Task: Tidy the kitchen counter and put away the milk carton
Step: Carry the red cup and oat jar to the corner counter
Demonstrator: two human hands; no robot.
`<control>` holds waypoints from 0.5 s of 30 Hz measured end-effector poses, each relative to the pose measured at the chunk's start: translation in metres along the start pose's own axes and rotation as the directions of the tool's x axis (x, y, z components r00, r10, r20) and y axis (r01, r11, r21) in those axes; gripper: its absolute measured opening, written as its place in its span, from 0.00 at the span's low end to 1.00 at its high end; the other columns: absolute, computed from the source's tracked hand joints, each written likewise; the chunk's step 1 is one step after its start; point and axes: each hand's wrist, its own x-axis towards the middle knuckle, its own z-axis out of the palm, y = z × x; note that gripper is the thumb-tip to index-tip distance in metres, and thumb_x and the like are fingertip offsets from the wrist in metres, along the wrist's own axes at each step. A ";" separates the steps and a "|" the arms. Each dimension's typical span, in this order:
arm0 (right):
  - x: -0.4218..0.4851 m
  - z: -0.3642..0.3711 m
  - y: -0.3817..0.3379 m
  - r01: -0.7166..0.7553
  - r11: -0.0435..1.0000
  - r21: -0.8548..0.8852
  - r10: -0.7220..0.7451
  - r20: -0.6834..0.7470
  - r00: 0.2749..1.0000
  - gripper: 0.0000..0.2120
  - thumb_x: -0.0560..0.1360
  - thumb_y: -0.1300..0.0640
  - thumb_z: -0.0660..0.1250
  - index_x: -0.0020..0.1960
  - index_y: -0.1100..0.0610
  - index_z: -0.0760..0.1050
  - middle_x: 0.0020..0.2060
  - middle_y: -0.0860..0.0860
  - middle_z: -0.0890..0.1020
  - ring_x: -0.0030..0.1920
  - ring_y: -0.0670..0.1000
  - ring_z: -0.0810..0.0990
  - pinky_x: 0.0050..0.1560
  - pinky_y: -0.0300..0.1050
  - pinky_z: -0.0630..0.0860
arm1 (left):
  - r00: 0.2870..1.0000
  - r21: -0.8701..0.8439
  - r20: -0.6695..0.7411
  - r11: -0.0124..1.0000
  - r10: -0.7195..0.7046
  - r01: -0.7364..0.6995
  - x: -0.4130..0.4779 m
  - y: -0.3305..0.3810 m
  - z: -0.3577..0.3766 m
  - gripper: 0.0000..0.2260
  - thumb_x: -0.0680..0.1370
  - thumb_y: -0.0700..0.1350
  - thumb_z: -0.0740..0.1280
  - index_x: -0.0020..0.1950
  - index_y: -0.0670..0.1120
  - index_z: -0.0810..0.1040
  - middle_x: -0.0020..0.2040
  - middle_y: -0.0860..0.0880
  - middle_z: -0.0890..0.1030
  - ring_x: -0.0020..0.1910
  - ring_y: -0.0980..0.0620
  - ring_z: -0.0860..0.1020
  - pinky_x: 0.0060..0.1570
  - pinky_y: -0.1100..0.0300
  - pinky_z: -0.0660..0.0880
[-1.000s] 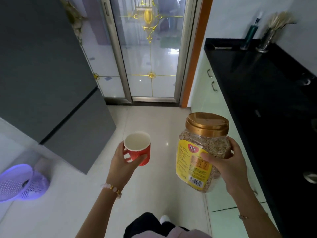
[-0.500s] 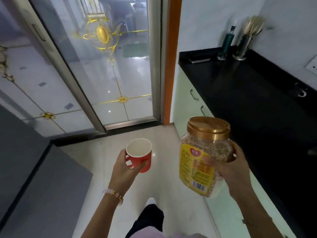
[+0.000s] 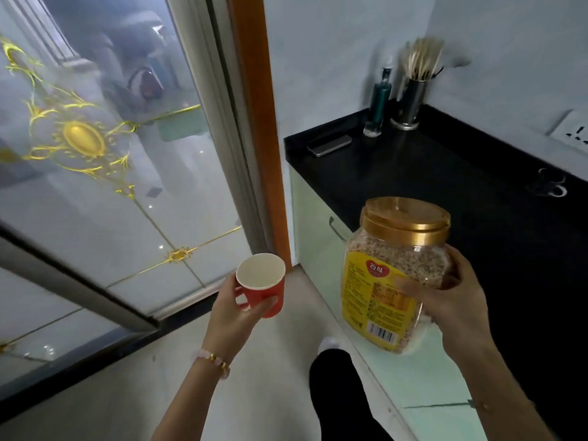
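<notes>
At seven o'clock the left hand (image 3: pixel 234 316) curls round a red paper cup (image 3: pixel 261 289), at four o'clock the right hand (image 3: pixel 458 310) grips a gold-lidded grain jar (image 3: pixel 381 281), near the black counter (image 3: pixel 429 173) running toward two o'clock.

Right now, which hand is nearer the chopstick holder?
Right. The right hand, gripping the jar, is by the counter edge, in front of the holder; the left hand holds the cup over the floor, farther left.
</notes>
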 end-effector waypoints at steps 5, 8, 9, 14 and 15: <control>0.088 0.017 -0.014 0.015 0.999 0.029 -0.014 -0.040 0.999 0.53 0.50 0.54 0.81 0.71 0.47 0.63 0.63 0.49 0.74 0.63 0.54 0.74 0.61 0.60 0.74 | 0.998 -0.051 0.056 0.999 -0.006 0.009 0.096 0.029 0.039 0.25 0.68 0.36 0.73 0.60 0.51 0.69 0.53 0.53 0.77 0.49 0.60 0.76 0.45 0.64 0.77; 0.138 0.018 -0.032 0.020 0.999 0.048 -0.015 -0.084 0.996 0.54 0.47 0.51 0.81 0.71 0.47 0.63 0.62 0.49 0.76 0.61 0.53 0.76 0.60 0.59 0.75 | 0.992 -0.086 0.121 0.996 -0.023 0.033 0.157 0.055 0.062 0.27 0.67 0.38 0.75 0.63 0.50 0.70 0.56 0.50 0.78 0.55 0.49 0.78 0.55 0.49 0.78; 0.153 0.018 -0.038 0.020 0.998 0.055 -0.014 -0.103 0.995 0.56 0.44 0.48 0.80 0.70 0.46 0.63 0.62 0.49 0.76 0.61 0.53 0.76 0.59 0.59 0.76 | 0.988 -0.089 0.154 0.996 -0.013 0.027 0.176 0.063 0.070 0.28 0.67 0.40 0.75 0.63 0.51 0.69 0.57 0.51 0.78 0.56 0.48 0.78 0.56 0.48 0.77; 0.208 0.006 -0.059 0.031 0.997 0.078 -0.011 -0.240 0.971 0.60 0.41 0.45 0.81 0.71 0.47 0.62 0.63 0.49 0.75 0.61 0.53 0.76 0.58 0.59 0.77 | 0.952 -0.043 0.298 0.998 0.065 -0.054 0.256 0.104 0.118 0.28 0.67 0.40 0.75 0.64 0.51 0.68 0.59 0.51 0.76 0.57 0.53 0.76 0.57 0.56 0.74; 0.216 0.002 -0.061 0.029 0.997 0.072 -0.009 -0.272 0.962 0.60 0.41 0.44 0.81 0.71 0.47 0.62 0.63 0.50 0.74 0.62 0.53 0.76 0.58 0.59 0.77 | 0.941 -0.028 0.330 0.997 0.075 -0.069 0.270 0.111 0.129 0.28 0.68 0.39 0.74 0.63 0.50 0.68 0.59 0.51 0.76 0.55 0.55 0.76 0.54 0.61 0.74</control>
